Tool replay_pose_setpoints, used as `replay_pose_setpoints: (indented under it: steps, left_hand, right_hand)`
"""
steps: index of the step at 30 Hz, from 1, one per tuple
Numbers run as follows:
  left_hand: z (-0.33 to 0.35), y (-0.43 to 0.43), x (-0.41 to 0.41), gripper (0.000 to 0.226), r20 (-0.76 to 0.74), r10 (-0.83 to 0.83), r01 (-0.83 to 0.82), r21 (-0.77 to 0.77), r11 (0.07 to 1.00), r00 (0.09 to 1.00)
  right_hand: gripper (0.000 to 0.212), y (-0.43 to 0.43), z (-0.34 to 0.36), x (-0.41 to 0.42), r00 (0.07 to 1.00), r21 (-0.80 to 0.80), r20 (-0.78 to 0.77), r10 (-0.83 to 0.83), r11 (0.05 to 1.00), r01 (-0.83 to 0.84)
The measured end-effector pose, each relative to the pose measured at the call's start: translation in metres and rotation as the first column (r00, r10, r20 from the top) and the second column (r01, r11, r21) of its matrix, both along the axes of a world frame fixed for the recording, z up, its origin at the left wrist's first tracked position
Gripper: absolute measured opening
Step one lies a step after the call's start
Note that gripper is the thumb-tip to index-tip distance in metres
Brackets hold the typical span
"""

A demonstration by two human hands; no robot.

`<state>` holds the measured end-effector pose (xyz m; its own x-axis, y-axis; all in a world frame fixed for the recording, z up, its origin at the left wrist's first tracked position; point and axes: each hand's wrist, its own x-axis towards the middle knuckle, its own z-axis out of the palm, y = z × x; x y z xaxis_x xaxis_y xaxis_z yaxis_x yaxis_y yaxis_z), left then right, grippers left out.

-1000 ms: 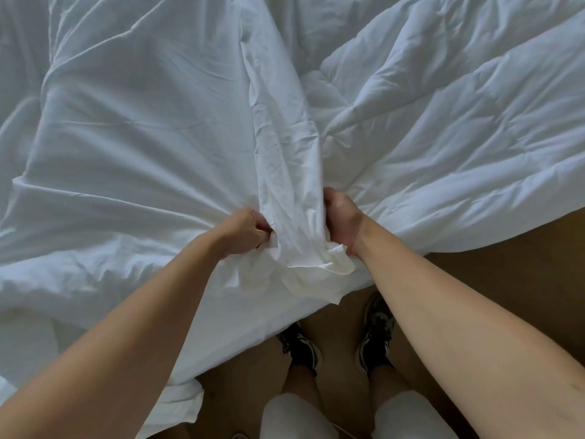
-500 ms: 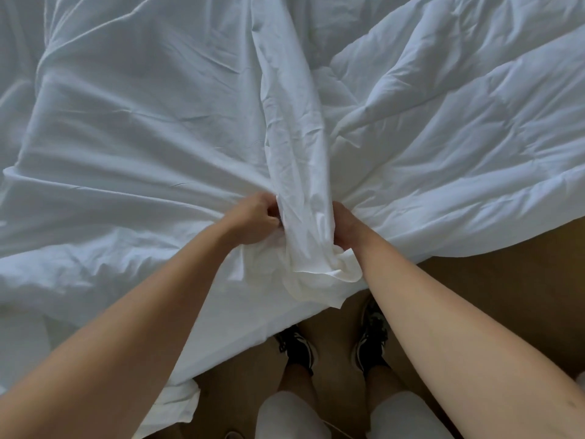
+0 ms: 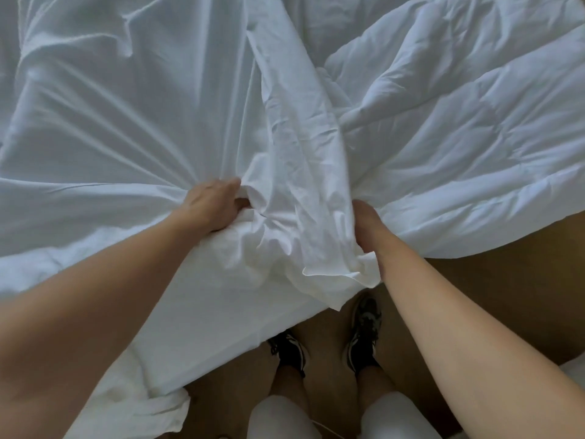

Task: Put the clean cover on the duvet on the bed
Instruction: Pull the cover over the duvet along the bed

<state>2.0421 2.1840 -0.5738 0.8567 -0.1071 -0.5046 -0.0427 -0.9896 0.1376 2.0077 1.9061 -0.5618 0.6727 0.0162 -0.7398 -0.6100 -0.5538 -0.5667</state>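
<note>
— Brown floor [image 3: 506, 312] shows along the near edge; all beyond it is the bed [image 3: 316, 30], buried in white. Which layer is which?

— The smooth cloth on the left is the cover [image 3: 110, 122]. It lies flat, with creases fanning toward the near middle because it is being pulled from there. The puffy, quilted stuff on the right is the duvet [image 3: 459, 128], bare on that side and hanging over the near edge of the bed.

— So the cover isn't fully on?

— Not by my reading. Its edge is bunched into a gathered fold [image 3: 300, 160] running from far to near down the middle, right at the border between the two layers. That looks like the open mouth being worked sideways over the duvet.

— And the hands?

— The left hand [image 3: 212, 207] grips the cover on the left side of the fold, fingers curled into the cloth, which explains the radiating creases. The right hand [image 3: 367, 226] presses in from the right of the fold. Its fingers are buried in the cloth, so I cannot tell whether they clench.

— Feet?

— Dark shoes [image 3: 289, 348] stand on the floor just near of the hanging hem, close enough to lean over.
</note>
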Motion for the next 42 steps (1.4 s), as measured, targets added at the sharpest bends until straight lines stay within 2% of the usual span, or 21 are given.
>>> replay_pose_setpoints:
  steps: [4,7,12,15,17,19,21,23,24,26,27,29,30,31,33,34,36,39,40,42]
  left_hand:
    - [0.008,0.03,-0.009,0.035,0.053,0.017,-0.014,-0.051,0.999,0.998]
    - [0.012,0.036,-0.017,0.03,0.067,0.059,-0.052,-0.102,0.993,0.996]
    - [0.01,0.033,-0.023,0.03,0.075,0.112,-0.106,-0.089,0.99,0.991]
    - [0.01,0.033,-0.023,0.031,0.08,0.11,-0.105,-0.073,0.992,0.991]
    - [0.01,0.031,-0.024,0.032,0.075,0.111,-0.106,-0.064,0.992,0.991]
    - [0.009,0.03,-0.025,0.032,0.079,0.111,-0.106,-0.064,0.992,0.991]
    - [0.008,0.029,-0.026,0.033,0.089,0.121,-0.116,-0.059,0.991,0.989]
    - [0.008,0.024,-0.028,0.033,0.09,0.138,-0.137,-0.024,0.99,0.986]
    - [0.009,0.019,-0.029,0.032,0.102,0.145,-0.146,0.001,0.989,0.984]
    - [0.012,0.004,-0.031,0.033,0.201,0.143,-0.146,-0.002,0.989,0.969]
    - [0.014,-0.006,-0.032,0.037,0.275,0.116,-0.112,-0.03,0.993,0.954]
    - [0.017,-0.033,-0.034,0.049,0.398,0.013,0.019,-0.078,0.997,0.918]
    - [0.016,-0.048,-0.035,0.055,0.415,-0.052,0.092,-0.078,0.993,0.909]
    - [0.014,-0.063,-0.035,0.062,0.39,-0.106,0.14,-0.061,0.988,0.915]
    - [0.008,-0.086,-0.031,0.072,0.25,-0.091,0.097,-0.01,0.995,0.964]
    - [0.006,-0.093,-0.027,0.072,0.182,-0.039,0.037,0.016,0.999,0.983]
    - [-0.001,-0.097,-0.018,0.061,0.145,0.04,-0.052,0.076,0.996,0.989]
    - [-0.01,-0.096,-0.009,0.034,0.187,0.014,-0.042,0.147,0.988,0.982]
    - [-0.012,-0.096,-0.01,0.03,0.191,-0.014,-0.016,0.154,0.988,0.981]
    - [-0.017,-0.096,-0.012,0.03,0.193,-0.034,0.01,0.124,0.992,0.981]
  right_hand:
    - [0.04,-0.029,0.0,-0.009,0.969,-0.006,-0.075,-0.237,0.971,0.237]
    - [0.04,-0.031,0.003,-0.016,0.977,-0.01,-0.079,-0.197,0.98,0.197]
    - [0.036,-0.035,0.004,-0.012,0.925,0.063,-0.182,-0.333,0.935,0.349]
    - [0.031,-0.042,0.004,-0.007,0.927,0.054,-0.187,-0.326,0.939,0.341]
    - [0.03,-0.046,0.003,-0.006,0.903,0.075,-0.202,-0.379,0.914,0.4]
    - [0.029,-0.044,0.0,-0.008,0.904,0.072,-0.153,-0.4,0.908,0.413]
    - [0.03,-0.041,-0.003,-0.007,0.937,-0.023,0.019,-0.349,0.937,0.349]
    - [0.047,-0.043,0.0,-0.003,0.926,-0.11,0.196,-0.323,0.931,0.349]
    - [0.059,-0.045,0.005,-0.002,0.907,-0.084,0.222,-0.358,0.92,0.384]
    - [0.075,-0.044,0.017,0.002,0.906,0.035,0.163,-0.391,0.92,0.391]
    - [0.082,-0.038,0.025,0.001,0.94,0.039,0.144,-0.309,0.951,0.307]
    - [0.09,-0.015,0.034,-0.008,0.986,-0.105,0.169,-0.003,0.994,0.021]
    - [0.09,0.001,0.034,-0.016,0.966,-0.248,0.184,0.182,0.96,-0.134]
    - [0.081,0.017,0.031,-0.024,0.92,-0.405,0.188,0.345,0.88,-0.248]
    - [0.047,0.037,0.026,-0.038,0.852,-0.582,0.23,0.47,0.768,-0.267]
    - [0.034,0.038,0.023,-0.041,0.851,-0.6,0.255,0.458,0.766,-0.233]
    - [0.026,0.025,0.014,-0.044,0.894,-0.534,0.287,0.343,0.832,-0.148]
    - [0.031,-0.006,0.004,-0.043,0.965,-0.282,0.261,-0.032,0.953,0.108]
    - [0.03,-0.02,0.0,-0.041,0.952,-0.224,0.249,-0.175,0.946,0.233]
    - [0.019,-0.052,-0.008,-0.034,0.863,-0.126,0.181,-0.473,0.859,0.497]
